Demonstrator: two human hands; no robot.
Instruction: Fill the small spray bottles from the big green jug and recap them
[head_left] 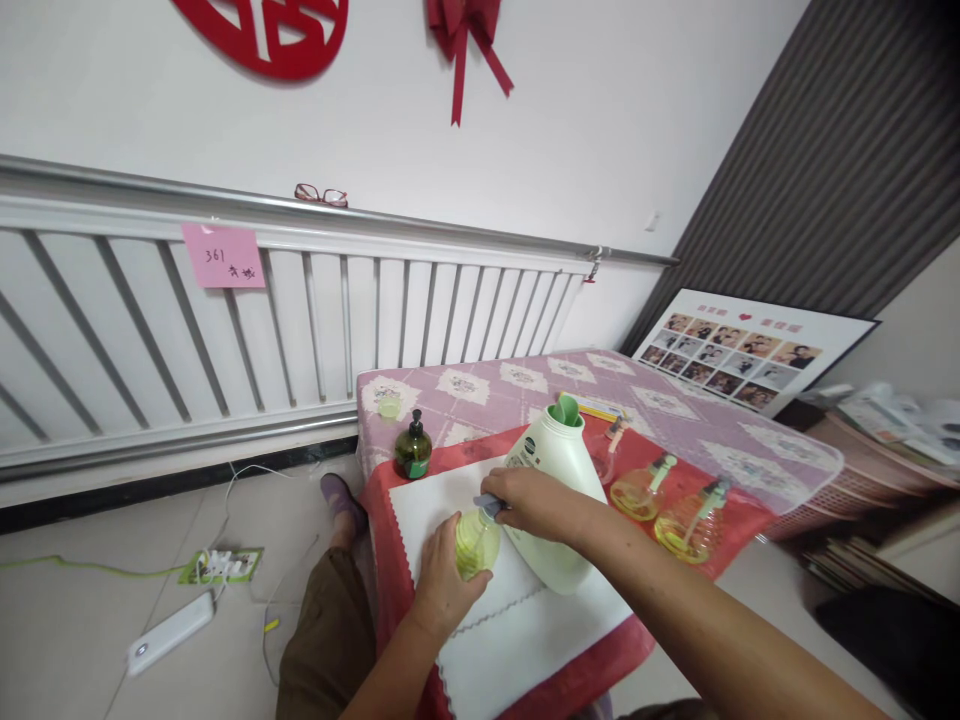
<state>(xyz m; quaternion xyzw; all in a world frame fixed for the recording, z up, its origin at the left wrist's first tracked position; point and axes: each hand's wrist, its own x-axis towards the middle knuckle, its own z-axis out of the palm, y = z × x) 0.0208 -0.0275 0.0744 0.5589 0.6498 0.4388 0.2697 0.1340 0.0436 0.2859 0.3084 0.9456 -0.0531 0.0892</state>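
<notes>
My left hand [442, 577] is wrapped around a clear ribbed bottle [478, 545] holding yellow-green liquid. Above it, my right hand [536, 500] is closed on the bottle's grey-blue top [489, 503], which looks like a spray head. Just behind my right forearm stands a large pale green jug [553, 450], uncapped, with a green spout [565, 409] in its mouth; the forearm covers part of it. To the right are clear spray bottles with yellow liquid, one [639, 490] nearer the jug and another [688, 525] farther right.
A dark green pump bottle [413, 447] stands at the left on the red cloth [630, 645], near a pale green cap [389, 407]. White mats [517, 660] lie under my hands. A radiator [442, 300] runs behind. A power strip [221, 566] and white power bank [171, 632] are on the floor.
</notes>
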